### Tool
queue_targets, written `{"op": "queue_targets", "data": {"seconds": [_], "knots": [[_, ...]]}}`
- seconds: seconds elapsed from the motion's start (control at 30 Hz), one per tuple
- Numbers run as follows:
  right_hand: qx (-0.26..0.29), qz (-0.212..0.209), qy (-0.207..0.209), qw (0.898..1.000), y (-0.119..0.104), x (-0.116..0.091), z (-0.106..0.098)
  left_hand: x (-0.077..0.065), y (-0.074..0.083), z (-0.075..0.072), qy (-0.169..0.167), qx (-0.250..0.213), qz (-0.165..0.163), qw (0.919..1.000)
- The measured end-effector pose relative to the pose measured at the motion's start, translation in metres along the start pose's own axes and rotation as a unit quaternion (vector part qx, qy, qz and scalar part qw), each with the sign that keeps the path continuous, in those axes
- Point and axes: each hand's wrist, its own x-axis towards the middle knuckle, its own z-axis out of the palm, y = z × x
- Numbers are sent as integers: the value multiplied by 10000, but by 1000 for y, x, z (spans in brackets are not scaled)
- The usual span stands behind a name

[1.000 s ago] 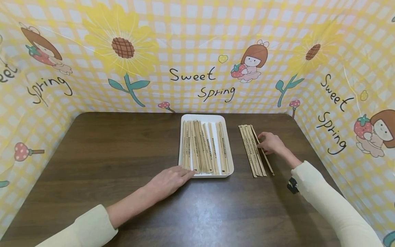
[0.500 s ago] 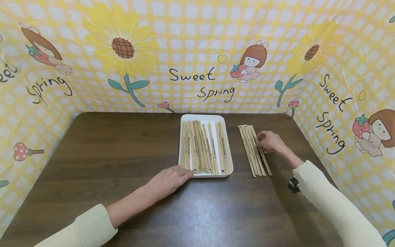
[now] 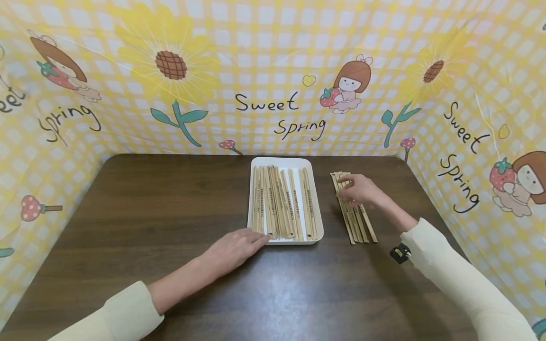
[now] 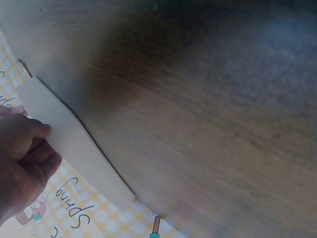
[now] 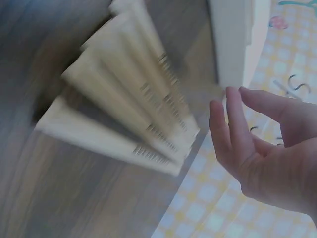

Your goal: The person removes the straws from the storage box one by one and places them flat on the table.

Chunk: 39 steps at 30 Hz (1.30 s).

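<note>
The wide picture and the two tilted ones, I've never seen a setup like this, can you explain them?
There's no machine, just a person's two bare hands. The wide picture comes from a camera worn on the head; the tilted ones come from a camera on each wrist. On the brown table stands a white tray of slim tan packets, with some loose packets to its right. The left hand holds the tray at its near left corner. The right hand is over the loose packets, fingers slightly bent, holding nothing. Behind is a yellow checked cloth.
</note>
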Motion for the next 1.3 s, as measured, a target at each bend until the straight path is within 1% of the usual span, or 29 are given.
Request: {"op": "queue_targets", "data": {"seconds": [0.07, 0.13, 0.27, 0.4, 0.5, 0.67, 0.8, 0.93, 1.1, 1.3], "knots": [[376, -3, -147, 9992, -9, 1, 4, 0, 0, 0, -15, -12, -5, 10000], [642, 20, -254, 9976, -15, 3, 8, 0, 1, -1, -35, -15, -7, 10000], [961, -30, -363, 9947, -27, 7, 16, -1, 1, -1, -46, 1, -11, 10000], [1154, -76, -468, 9922, -36, 12, 25, -1, 0, -1, -24, 40, 2, 10000], [1203, -109, -543, 9912, -39, 19, 33, -1, 0, -1, 2, 69, 11, 10000], [1360, 15, -565, 9891, -44, 30, 49, -1, -1, -1, 37, 93, 37, 9999], [1345, 109, -574, 9892, -49, 37, 62, -2, -1, -1, 62, 103, 51, 9999], [1201, 139, -574, 9910, -54, 42, 72, -2, -1, -1, 90, 133, 29, 9999], [869, 119, -471, 9950, -55, 45, 77, -1, -1, -1, 88, 89, 16, 9999], [574, 49, -420, 9975, -51, 50, 83, -1, 0, -1, -15, -27, -7, 10000]]}}
